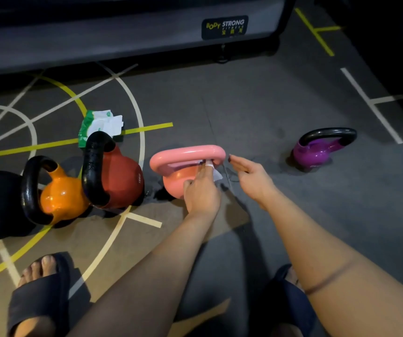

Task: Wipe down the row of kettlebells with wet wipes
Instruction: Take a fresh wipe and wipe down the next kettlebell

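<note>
Heavy, rigid and probably slick, the glossy pink kettlebell [175, 177] at 12 o'clock is best steadied by its handle. There the left hand [201, 193] pinches a limp white wet wipe [217, 175]; the right hand [251, 176] hovers unclenched at 1 o'clock.

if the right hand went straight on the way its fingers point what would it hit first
Likely the glossy pink kettlebell, at its handle's right end, just ahead of the open right hand. The left hand holds a white wet wipe there. Depth is unclear; it may pass above.
</note>
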Tool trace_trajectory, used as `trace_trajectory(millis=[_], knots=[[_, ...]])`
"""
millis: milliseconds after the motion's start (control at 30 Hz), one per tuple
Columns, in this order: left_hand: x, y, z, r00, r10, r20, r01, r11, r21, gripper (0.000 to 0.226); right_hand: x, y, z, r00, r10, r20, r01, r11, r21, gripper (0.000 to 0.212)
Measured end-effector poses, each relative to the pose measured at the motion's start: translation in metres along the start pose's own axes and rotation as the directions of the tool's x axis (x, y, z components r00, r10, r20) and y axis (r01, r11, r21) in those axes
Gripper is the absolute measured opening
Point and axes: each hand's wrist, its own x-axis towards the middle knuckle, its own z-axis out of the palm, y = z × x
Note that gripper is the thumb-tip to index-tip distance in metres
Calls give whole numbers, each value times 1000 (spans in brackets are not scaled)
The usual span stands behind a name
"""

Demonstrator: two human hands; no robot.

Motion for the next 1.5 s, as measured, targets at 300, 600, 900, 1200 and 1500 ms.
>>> trace_trajectory(millis=[300, 600, 900, 1200, 1500], knots=[[8, 18, -17, 906, -166, 390, 390, -33, -920, 34, 4, 1, -4, 999, 13, -31, -14, 1000, -21, 50], [13, 9, -18, 904, -150, 399, 398, -39, -917, 37, 4, -4, 8, 1000, 13, -5, -13, 1000, 22, 62], [18, 4, -36, 829, -203, 521, 364, -511, -779, 33, 10, -13, 5, 999, 9, -43, -8, 1000, 9, 66], [14, 1, -43, 822, -206, 531, 379, -497, -780, 40, 4, -22, 12, 994, -85, -68, 67, 972, -224, 74], [14, 3, -58, 768, -221, 601, 491, -398, -775, 29, 12, -33, 12, 987, -139, -86, 109, 952, -287, 74]])
